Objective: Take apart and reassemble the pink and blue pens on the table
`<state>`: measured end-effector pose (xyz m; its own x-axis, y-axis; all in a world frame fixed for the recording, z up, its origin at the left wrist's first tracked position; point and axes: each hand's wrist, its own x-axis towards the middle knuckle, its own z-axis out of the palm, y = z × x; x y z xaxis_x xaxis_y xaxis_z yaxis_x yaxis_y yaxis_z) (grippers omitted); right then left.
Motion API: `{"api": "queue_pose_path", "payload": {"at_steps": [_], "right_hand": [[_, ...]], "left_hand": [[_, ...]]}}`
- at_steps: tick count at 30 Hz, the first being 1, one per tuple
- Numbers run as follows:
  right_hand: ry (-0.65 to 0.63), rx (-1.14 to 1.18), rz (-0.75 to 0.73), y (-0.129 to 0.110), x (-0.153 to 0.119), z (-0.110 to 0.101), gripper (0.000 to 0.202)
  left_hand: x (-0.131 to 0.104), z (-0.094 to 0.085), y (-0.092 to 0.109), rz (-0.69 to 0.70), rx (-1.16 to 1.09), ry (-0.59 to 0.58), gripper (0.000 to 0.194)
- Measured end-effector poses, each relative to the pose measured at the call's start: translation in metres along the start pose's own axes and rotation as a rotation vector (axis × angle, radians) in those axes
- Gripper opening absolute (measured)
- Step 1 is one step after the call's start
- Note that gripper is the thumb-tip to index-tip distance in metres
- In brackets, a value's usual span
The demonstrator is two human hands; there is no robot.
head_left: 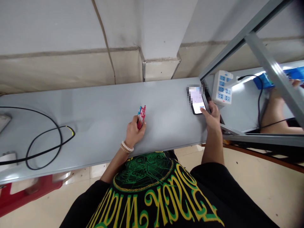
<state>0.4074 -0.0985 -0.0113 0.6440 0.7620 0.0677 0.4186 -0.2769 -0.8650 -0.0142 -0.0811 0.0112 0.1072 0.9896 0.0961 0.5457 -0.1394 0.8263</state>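
Note:
My left hand [135, 131] is closed around a small bundle of pens [142, 117], held above the grey table. The pens have clear barrels with red parts, and blue shows at one side. Their tops point away from me; the lower ends are hidden in my fist. At the table's right end, my right hand [212, 115] grips the lower right side of a smartphone [196, 100]. Its thumb lies on the lit screen, while the other fingers curl by the phone's right edge. Part of the phone's outline is pixelated.
A black cable [60, 139] loops across the left of the grey table [102, 104]. Metal frame bars [266, 57] rise at the right, beside a white power strip [222, 88]. Beyond them shows another person's arm [273, 110]. A red stool [35, 190] stands below left.

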Motion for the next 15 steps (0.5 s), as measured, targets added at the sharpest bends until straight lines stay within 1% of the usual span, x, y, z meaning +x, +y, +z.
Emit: {"api": "queue_pose_path", "payload": {"at_steps": [1,3,4,5,6,8,10,11,12,15], "right_hand": [[0.091,-0.028,-0.026,-0.008,-0.012,0.006,0.07],[0.272,-0.089,-0.086,-0.025,-0.042,0.024,0.06],[0.303,-0.093,-0.104,-0.035,-0.059,0.035,0.056],[0.279,-0.07,-0.135,-0.045,-0.077,0.048,0.053],[0.177,-0.03,-0.181,-0.055,-0.095,0.061,0.051],[-0.108,0.071,-0.299,-0.073,-0.128,0.087,0.053],[-0.415,0.17,-0.396,-0.088,-0.151,0.11,0.062],[-0.525,0.189,-0.426,-0.095,-0.159,0.118,0.066],[-0.602,0.2,-0.452,-0.1,-0.164,0.126,0.066],[-0.764,0.27,-0.492,-0.11,-0.167,0.14,0.071]], "left_hand": [[0.0,0.0,0.0,-0.005,-0.003,0.004,0.022],[-0.001,0.002,-0.002,-0.02,-0.024,0.018,0.022],[-0.002,0.003,-0.003,-0.03,-0.042,0.027,0.023],[-0.003,0.004,-0.005,-0.042,-0.063,0.04,0.024],[-0.003,0.005,-0.008,-0.055,-0.086,0.053,0.026],[-0.005,0.007,-0.012,-0.073,-0.125,0.084,0.03],[-0.006,0.007,-0.015,-0.052,-0.144,0.109,0.031],[-0.007,0.007,-0.016,-0.026,-0.148,0.122,0.03],[-0.008,0.007,-0.015,0.004,-0.149,0.134,0.029],[-0.01,0.006,-0.013,0.078,-0.149,0.153,0.025]]}}
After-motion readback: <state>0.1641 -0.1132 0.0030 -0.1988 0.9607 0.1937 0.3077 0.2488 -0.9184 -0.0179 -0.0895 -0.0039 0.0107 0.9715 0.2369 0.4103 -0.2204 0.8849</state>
